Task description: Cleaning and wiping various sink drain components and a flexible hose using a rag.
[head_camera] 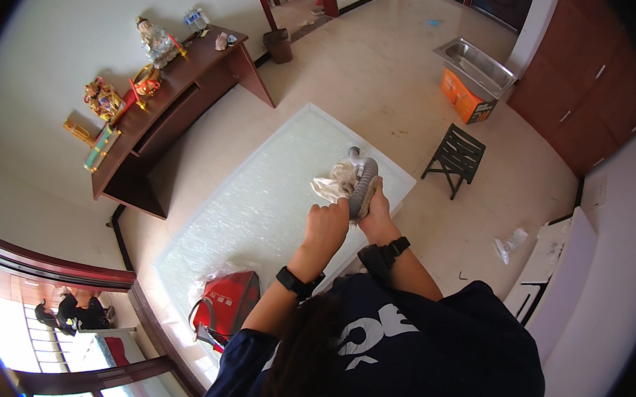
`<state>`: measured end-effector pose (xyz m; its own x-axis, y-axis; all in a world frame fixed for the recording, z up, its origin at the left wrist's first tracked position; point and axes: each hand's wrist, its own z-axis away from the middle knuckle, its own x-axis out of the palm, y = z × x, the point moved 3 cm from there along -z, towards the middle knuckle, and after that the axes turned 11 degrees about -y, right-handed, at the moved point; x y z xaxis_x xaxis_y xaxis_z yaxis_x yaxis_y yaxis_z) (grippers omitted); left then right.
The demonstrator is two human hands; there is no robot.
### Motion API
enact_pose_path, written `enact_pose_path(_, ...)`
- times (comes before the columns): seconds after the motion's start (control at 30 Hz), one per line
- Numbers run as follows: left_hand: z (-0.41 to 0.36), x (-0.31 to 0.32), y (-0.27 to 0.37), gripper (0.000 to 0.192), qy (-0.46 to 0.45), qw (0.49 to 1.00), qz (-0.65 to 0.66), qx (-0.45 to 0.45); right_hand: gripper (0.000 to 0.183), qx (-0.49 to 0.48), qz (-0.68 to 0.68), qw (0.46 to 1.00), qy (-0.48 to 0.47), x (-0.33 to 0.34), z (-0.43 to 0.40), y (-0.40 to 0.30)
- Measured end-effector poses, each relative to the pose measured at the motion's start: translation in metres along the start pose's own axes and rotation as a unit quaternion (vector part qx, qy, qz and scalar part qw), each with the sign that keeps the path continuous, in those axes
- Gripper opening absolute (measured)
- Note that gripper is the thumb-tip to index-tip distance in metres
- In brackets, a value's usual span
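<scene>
A grey corrugated drain hose [363,188] with a paler bent end is held above the frosted glass tabletop [237,208]. My right hand [379,212] grips its lower part from the right, with a dirty cloth between palm and hose. At the hose's lower end, on its left side, is my left hand [328,225], fingers curled; whether it grips the hose or cloth is not plain. More of the off-white cloth [335,183] spreads out left of the hose.
A red bag [226,304] lies on the table's near left part. Beyond the table stand a dark folding stool [457,154] and a steel sink [477,68] on an orange box [463,98]. A wooden desk [191,94] with figurines lines the left wall. Another person [84,314] is beyond the doorway.
</scene>
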<state>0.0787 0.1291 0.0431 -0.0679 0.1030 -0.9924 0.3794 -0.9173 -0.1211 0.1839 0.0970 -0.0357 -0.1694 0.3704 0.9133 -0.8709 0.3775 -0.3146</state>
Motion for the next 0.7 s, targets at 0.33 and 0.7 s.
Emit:
enact_pose_path(0.33, -0.019, -0.014, -0.017, 0.018, 0.016, 0.999, -0.02, -0.038, 0.053, 0.053, -0.011, 0.99, -0.13, 0.022, 0.005, 0.016)
enact_pose_path(0.7, -0.01, -0.004, 0.0, 0.014, -0.005, 0.998, -0.054, 0.041, 0.053, -0.004, -0.04, 0.999, -0.012, -0.004, -0.013, -0.01)
